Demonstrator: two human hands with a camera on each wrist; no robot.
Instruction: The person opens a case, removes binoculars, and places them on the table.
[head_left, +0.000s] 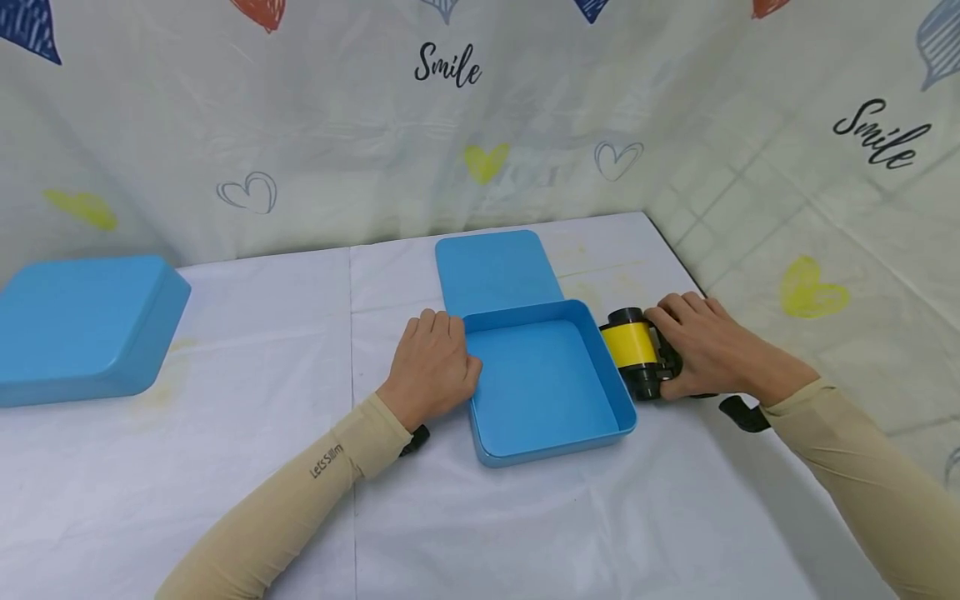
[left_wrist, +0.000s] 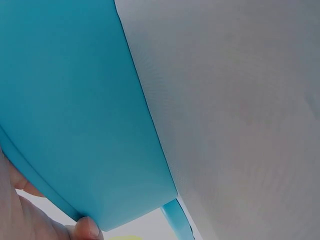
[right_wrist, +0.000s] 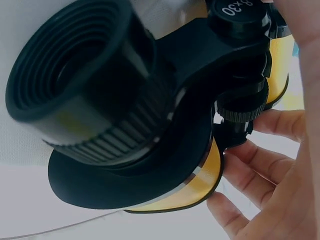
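Note:
An open blue box stands on the white table with its square hollow facing up. My left hand grips its left wall near the far corner; in the left wrist view the thumb lies at the rim of the blue wall. Right of the box, touching or very close to its right wall, are yellow and black binoculars. My right hand holds them from the right. The right wrist view shows a black eyepiece of the binoculars up close, with fingers around the middle part.
A flat blue panel, perhaps a lid, lies behind the box. A larger blue case sits at the far left. A black strap piece shows beneath the right wrist. Printed cloth hangs behind the table and along its right side.

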